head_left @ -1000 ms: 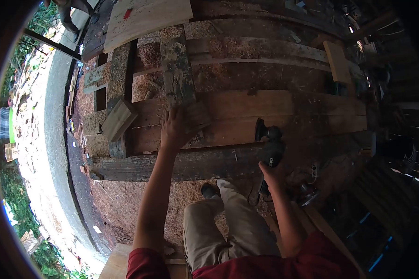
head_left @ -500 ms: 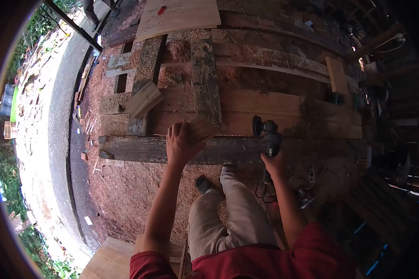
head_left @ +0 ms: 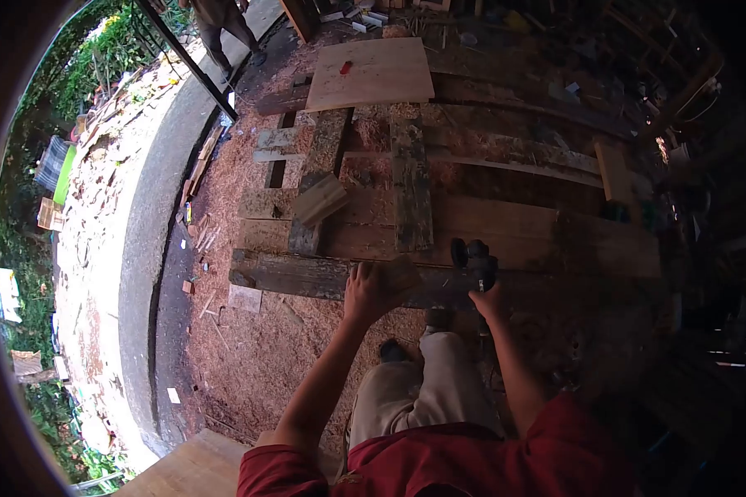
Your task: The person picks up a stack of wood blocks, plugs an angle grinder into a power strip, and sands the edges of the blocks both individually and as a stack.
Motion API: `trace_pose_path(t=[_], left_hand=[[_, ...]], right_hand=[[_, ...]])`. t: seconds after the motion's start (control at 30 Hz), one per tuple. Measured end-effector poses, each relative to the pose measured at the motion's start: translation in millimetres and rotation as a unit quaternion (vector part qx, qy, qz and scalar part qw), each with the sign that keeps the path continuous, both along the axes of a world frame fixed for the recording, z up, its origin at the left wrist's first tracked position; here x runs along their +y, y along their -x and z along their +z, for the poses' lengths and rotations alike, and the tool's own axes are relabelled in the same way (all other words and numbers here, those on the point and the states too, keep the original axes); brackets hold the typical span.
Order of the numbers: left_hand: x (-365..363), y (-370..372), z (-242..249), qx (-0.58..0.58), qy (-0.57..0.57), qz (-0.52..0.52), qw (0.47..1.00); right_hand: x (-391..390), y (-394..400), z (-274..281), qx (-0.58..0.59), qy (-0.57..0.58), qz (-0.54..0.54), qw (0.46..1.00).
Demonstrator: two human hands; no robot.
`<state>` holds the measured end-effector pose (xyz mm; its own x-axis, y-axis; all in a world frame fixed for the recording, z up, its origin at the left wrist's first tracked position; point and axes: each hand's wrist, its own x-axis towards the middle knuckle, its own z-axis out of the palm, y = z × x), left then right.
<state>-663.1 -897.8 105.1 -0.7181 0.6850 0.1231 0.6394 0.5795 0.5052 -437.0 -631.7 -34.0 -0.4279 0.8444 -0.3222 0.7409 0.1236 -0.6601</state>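
Note:
My left hand (head_left: 369, 291) is closed around the near end of a short wooden block (head_left: 402, 278), held over the dark, weathered beam (head_left: 294, 275) at the front of the bench. To its right, my right hand (head_left: 491, 300) grips the body of a black angle grinder (head_left: 477, 263). The grinder's round disc end points away from me, to the left, a small gap from the block. Another short block (head_left: 321, 200) lies tilted on the planks behind my left hand.
Long planks (head_left: 506, 217) and crosswise boards (head_left: 411, 178) form the bench. A plywood sheet (head_left: 381, 70) with a red object (head_left: 346, 67) lies at the back. Wood shavings (head_left: 265, 356) cover the ground. Another person (head_left: 224, 33) stands at the upper left beside a concrete edge (head_left: 153, 224).
The view has tilted up and shifted, showing more of the background and the other person. My left hand has drawn the block nearer to me, over the front beam. The grinder stays in my right hand.

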Motion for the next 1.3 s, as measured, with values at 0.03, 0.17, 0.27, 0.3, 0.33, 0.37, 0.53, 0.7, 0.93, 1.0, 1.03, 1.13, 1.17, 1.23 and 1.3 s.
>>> trace_pose_path(t=[0.03,0.17,0.27,0.3,0.33,0.37,0.53,0.7,0.93,1.0,1.03,1.13,1.17,1.23,1.3], left_hand=[[8,3,-5,0.004,-0.015,-0.01,1.0],[49,30,-49,-0.028,0.009,-0.058,0.998],[87,49,-70,-0.018,0.018,-0.065,0.998],[99,55,-79,-0.011,0.015,-0.058,0.998],[109,60,-86,-0.004,0.012,-0.051,0.999],[116,66,-92,-0.003,0.025,-0.053,0.998],[127,86,-87,0.0,0.067,-0.033,0.997],[122,93,-77,0.012,0.064,-0.033,0.997],[169,74,-78,-0.06,0.068,-0.093,0.991],[194,64,-76,-0.074,0.062,-0.122,0.988],[206,58,-76,-0.081,0.06,-0.138,0.985],[239,37,-84,-0.056,0.024,-0.156,0.986],[250,30,-86,-0.069,0.037,-0.173,0.982],[271,18,-88,-0.093,0.065,-0.205,0.972],[288,4,-94,-0.087,0.053,-0.224,0.969]], right_hand=[[-1,5,3,-0.013,-0.005,0.005,1.0],[2,22,32,-0.054,0.056,0.032,0.996],[1,28,22,0.032,0.04,0.015,0.999],[4,28,11,0.029,0.03,0.015,0.999],[6,27,-3,0.026,0.021,0.016,0.999],[8,24,-15,0.023,0.012,0.017,1.0],[14,38,-5,-0.005,-0.083,0.03,0.996],[36,52,22,0.007,-0.042,0.034,0.999],[89,18,27,-0.027,-0.031,-0.058,0.997],[102,1,25,-0.035,-0.042,-0.087,0.995],[107,-8,29,-0.035,-0.046,-0.102,0.993],[120,-37,30,-0.072,-0.099,-0.124,0.985],[124,-49,29,-0.091,-0.123,-0.125,0.98],[136,-76,22,-0.138,-0.091,-0.134,0.977],[142,-91,22,-0.153,-0.064,-0.163,0.973]])
